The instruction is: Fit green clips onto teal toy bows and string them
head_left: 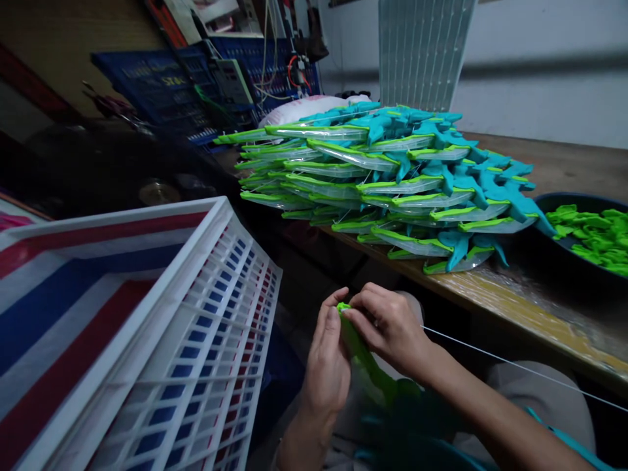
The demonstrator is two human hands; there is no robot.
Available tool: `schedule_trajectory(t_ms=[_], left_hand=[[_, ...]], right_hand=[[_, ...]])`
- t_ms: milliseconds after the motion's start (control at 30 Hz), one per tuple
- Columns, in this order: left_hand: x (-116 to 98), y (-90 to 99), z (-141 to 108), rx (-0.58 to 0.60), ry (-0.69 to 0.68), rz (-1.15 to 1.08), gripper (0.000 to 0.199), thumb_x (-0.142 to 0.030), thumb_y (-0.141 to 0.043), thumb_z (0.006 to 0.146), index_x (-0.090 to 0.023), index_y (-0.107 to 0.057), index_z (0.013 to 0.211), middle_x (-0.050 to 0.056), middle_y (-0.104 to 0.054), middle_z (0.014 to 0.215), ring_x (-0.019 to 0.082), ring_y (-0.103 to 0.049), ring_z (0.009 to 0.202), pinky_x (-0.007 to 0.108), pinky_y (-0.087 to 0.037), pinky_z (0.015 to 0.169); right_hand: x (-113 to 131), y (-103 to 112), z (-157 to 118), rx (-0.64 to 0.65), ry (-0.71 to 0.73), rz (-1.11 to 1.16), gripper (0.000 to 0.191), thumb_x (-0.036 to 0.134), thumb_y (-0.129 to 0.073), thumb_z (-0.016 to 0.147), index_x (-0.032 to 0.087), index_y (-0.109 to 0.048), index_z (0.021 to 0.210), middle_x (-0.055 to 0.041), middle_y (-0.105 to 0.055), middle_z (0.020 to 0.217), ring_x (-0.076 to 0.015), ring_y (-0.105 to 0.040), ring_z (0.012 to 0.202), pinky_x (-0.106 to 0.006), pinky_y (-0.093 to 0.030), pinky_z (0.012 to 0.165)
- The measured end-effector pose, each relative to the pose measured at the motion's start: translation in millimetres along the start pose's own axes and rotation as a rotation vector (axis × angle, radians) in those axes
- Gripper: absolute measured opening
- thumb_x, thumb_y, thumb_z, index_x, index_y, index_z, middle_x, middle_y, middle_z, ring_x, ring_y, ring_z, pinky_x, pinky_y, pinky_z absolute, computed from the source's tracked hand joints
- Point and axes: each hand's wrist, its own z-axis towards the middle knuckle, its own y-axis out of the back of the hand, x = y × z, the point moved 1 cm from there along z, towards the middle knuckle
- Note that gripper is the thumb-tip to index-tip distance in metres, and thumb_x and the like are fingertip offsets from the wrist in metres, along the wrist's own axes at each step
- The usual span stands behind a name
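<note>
Toy (362, 353), green-edged — tip pinched by our left hand (328, 358) and right hand (392, 320), both closed on it, beside the bench (554, 313); we also list white string (490, 358) running right, pile of similar toys (392, 186) on top, green pieces (596, 235) in dark bowl (552, 252) — white basket (147, 343) at left.

Held piece (362, 350) — lime-edged (crate liner (63, 297) striped red, white, blue).

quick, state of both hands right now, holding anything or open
Left hand: closed, holding the bright green plastic piece near its tip.
Right hand: closed, fingers pinched at the same tip; grip on the white string can't be told.
</note>
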Motion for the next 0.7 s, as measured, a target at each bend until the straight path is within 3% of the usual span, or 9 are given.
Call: schedule_trajectory(t_ms=[167,333,433,500,600,700], left_hand=[[10.3,11.3,5.4,0.013,-0.132,0.186,0.049,-0.057,-0.067,0.092,-0.025,-0.065,0.129,0.006,-0.063,0.135,0.024,-0.056,0.131,0.032,-0.045,0.11],[11.9,16.9,13.0,0.016,-0.285,0.389,0.034,-0.045,-0.061,0.1,-0.025,-0.068,0.126,0.005,-0.065,0.132,0.017,-0.059,0.125,0.021,-0.044,0.106],[11.5,18.4,15.3,0.055,-0.196,0.401,0.035,-0.05,-0.06,0.098,-0.023,-0.065,0.119,0.004,-0.071,0.099,0.015,-0.069,0.088,0.021,-0.056,0.076],[12.6,20.3,15.2,0.112,-0.068,0.344,0.037,-0.055,-0.056,0.098,-0.024,-0.058,0.119,0.0,-0.065,0.076,0.014,-0.065,0.062,0.022,-0.054,0.057],[12.7,22.3,12.9,0.162,0.036,0.244,0.034,-0.052,-0.058,0.098,-0.025,-0.054,0.118,-0.002,-0.062,0.076,0.013,-0.062,0.058,0.023,-0.055,0.054],[9.4,20.8,10.5,0.214,0.075,0.156,0.032,-0.048,-0.064,0.093,-0.022,-0.057,0.11,0.001,-0.063,0.081,0.015,-0.063,0.062,0.028,-0.059,0.053]], right_hand=[[-0.7,-12.8,-1.1,-0.064,-0.042,-0.024,0.014,0.02,-0.05,0.102,0.015,-0.061,0.094,-0.0024,-0.061,0.082,-0.0116,-0.056,0.068,-0.025,-0.04,0.062],[-3.8,-8.4,6.4,-0.084,0.089,-0.109,0.022,0.012,-0.044,0.101,0.014,-0.059,0.085,-0.0083,-0.059,0.085,-0.0184,-0.054,0.079,-0.031,-0.043,0.069],[3.7,11.5,18.4,-0.192,0.093,0.006,0.019,0.01,-0.048,0.1,0.016,-0.059,0.085,-0.0062,-0.06,0.085,-0.0173,-0.055,0.081,-0.031,-0.045,0.072],[9.5,28.4,27.6,-0.307,0.048,0.072,0.018,0.012,-0.053,0.1,0.016,-0.061,0.085,-0.0039,-0.061,0.085,-0.0149,-0.056,0.08,-0.029,-0.045,0.073],[9.6,44.8,37.7,-0.385,0.0,0.085,0.018,0.014,-0.057,0.099,0.015,-0.063,0.082,-0.002,-0.061,0.082,-0.0126,-0.056,0.077,-0.026,-0.043,0.072],[-5.7,42.8,39.0,-0.369,-0.106,0.155,0.019,0.017,-0.059,0.096,0.015,-0.063,0.077,-0.0001,-0.058,0.076,-0.0111,-0.053,0.071,-0.025,-0.041,0.068]])
